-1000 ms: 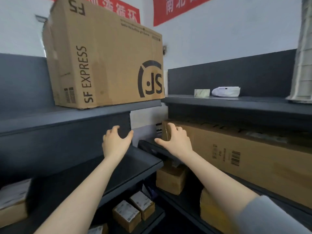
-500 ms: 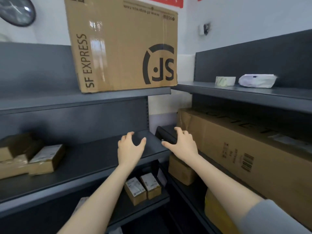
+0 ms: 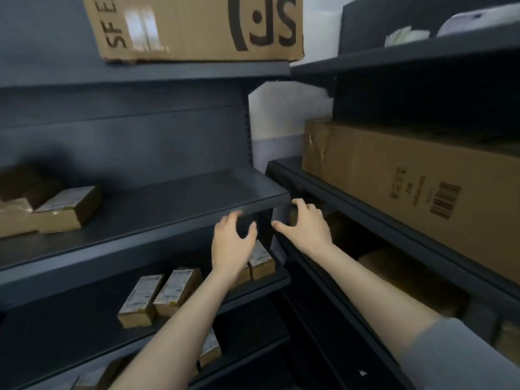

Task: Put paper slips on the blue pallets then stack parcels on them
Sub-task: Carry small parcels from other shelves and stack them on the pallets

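Note:
My left hand (image 3: 232, 246) and my right hand (image 3: 305, 228) are stretched out in front of dark shelving, fingers spread, holding nothing. Both hover near the corner where two shelf units meet, just below the middle shelf edge (image 3: 174, 223). Small labelled parcels (image 3: 160, 294) lie on the lower left shelf, and another small parcel (image 3: 263, 258) sits partly behind my left hand. More small parcels (image 3: 60, 208) rest on the middle shelf at far left. No blue pallet or paper slip is in view.
A big SF Express carton (image 3: 197, 26) stands on the top left shelf. A long brown carton (image 3: 408, 190) fills the right unit's middle shelf, with more boxes (image 3: 408, 277) beneath. White wrapped items (image 3: 461, 23) lie on the top right shelf.
The view has tilted down and my hands have dropped from the upper shelf level to the middle shelf's edge. Lower shelves with small parcels have come into sight.

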The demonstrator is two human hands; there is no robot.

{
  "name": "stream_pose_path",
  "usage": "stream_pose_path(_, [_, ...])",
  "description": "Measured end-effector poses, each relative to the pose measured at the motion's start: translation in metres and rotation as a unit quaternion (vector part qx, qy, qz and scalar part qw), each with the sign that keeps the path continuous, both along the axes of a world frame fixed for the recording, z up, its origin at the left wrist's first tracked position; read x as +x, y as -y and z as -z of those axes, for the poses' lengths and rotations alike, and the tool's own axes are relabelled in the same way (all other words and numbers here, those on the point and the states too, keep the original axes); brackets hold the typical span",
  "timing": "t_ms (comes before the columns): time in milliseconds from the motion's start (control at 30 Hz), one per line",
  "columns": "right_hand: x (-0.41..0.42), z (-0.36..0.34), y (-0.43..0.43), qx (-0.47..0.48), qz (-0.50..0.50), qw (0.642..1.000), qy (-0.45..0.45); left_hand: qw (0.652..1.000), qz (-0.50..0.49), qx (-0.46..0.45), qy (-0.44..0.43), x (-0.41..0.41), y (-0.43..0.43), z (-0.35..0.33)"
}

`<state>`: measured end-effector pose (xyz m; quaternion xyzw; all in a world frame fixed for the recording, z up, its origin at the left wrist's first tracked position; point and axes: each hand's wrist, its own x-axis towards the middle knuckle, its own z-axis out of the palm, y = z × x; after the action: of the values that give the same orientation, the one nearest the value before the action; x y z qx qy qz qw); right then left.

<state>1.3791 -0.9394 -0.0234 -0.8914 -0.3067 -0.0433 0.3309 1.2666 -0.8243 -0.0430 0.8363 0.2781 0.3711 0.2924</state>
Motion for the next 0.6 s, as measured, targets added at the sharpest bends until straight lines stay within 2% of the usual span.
stream_pose_path(167, [0.010,0.075,-0.012,-0.034,0.010,0.999,-0.023,0.997,-0.021,-0.022,-0.071,0.009,-0.016,0.079])
stream_pose_path(600, [0.060,0.229,-0.117,-0.054,-0.009,0.998,-0.041,0.985,-0.066,0.010,-0.159,0.063,-0.122,0.213])
